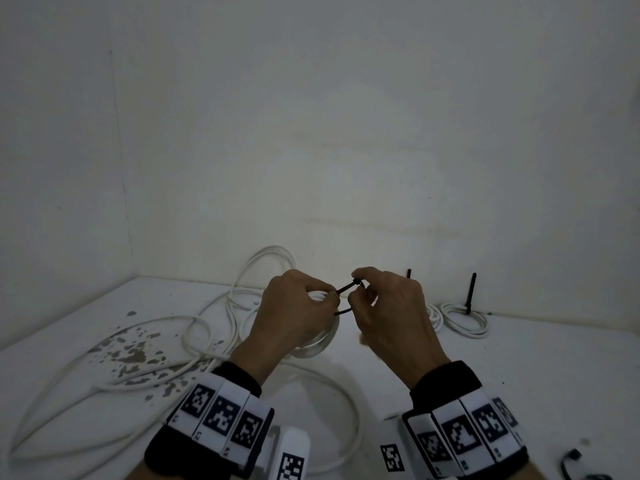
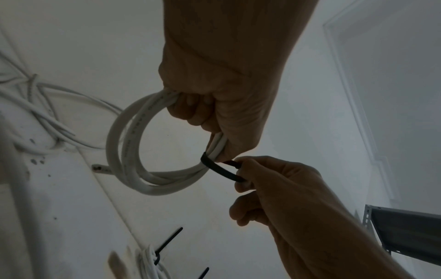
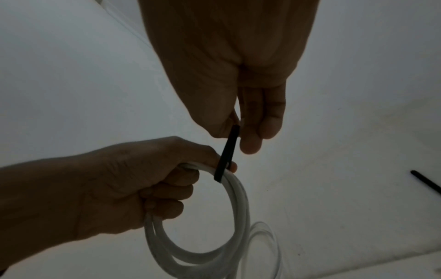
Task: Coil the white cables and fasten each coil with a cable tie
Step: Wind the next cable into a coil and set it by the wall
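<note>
- Coil (image 1: 320, 336) of white cable hangs gripped in the left hand (image 1: 292, 313); the right hand (image 1: 388, 306) beside it pinches a black cable tie (image 1: 346, 289).
- Left wrist: tie loops the strands just below the left fingers (image 2: 198, 113); whether its tip is threaded seems unclear.
- Right wrist: right fingers (image 3: 260, 120) pinch the strap, so pull straight away, keeping strands bunched.

We see the right hand (image 3: 229, 75) at 12 o'clock pinching a black tie (image 3: 226, 152) that runs down around the white coil (image 3: 241, 211). The left hand (image 3: 133, 186) comes in from 9 o'clock, gripping the coil's top. Another black tie (image 3: 427, 185) pokes in at 3 o'clock.
</note>
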`<state>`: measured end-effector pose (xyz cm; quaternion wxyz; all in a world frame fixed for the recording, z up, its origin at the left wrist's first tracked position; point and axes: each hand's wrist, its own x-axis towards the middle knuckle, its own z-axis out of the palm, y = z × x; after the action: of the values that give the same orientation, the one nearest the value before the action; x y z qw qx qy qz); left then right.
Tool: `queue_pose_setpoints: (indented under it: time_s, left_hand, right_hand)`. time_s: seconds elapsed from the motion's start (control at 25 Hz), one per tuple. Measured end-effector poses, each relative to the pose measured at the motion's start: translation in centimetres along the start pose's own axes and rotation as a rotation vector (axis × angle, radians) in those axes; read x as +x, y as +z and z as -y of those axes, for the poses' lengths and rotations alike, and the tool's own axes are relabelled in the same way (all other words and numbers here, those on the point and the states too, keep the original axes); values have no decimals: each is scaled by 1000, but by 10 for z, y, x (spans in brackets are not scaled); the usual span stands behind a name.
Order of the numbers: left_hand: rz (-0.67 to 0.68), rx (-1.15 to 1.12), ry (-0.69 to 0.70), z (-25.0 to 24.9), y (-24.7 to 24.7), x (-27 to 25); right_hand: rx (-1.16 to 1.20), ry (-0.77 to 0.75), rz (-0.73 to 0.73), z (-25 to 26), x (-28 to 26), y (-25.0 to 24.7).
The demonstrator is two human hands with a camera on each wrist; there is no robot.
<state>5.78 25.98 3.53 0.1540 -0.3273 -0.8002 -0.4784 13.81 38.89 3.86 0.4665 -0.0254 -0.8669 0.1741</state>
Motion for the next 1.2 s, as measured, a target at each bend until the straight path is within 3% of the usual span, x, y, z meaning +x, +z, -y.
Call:
queue_pose_setpoints:
  time_s: [0.16, 0.28, 0.4, 0.52, 0.56, 0.72, 0.92, 1.08, 1.2]
  left_hand:
    - [-2, 15, 28, -2, 0, -1]
    - [5, 29, 77, -2, 0, -1]
    - [38, -14, 154, -6, -7, 0]
    - [43, -112, 139, -10, -10, 1]
    - [51, -144, 114, -9, -8, 1]
    - [19, -211, 22, -3, 7, 1]
    - [-25, -355, -55, -5, 11, -3]
    - [-110, -482, -185, -7, 9, 0]
    - [-179, -515, -162, -2, 9, 1]
  right_hand:
    - [-16, 13, 74, 2, 1, -3]
    - [102, 139, 168, 4, 3, -8]
    - [571, 393, 251, 6, 3, -15]
    - [1003, 578, 225, 6, 5, -23]
    - [990, 571, 184, 6, 6, -23]
    - [473, 346, -56, 8, 6, -24]
    - [459, 286, -236, 21, 12, -37]
    - [398, 69, -179, 37, 6, -35]
    - [316, -137, -28, 46, -8, -20]
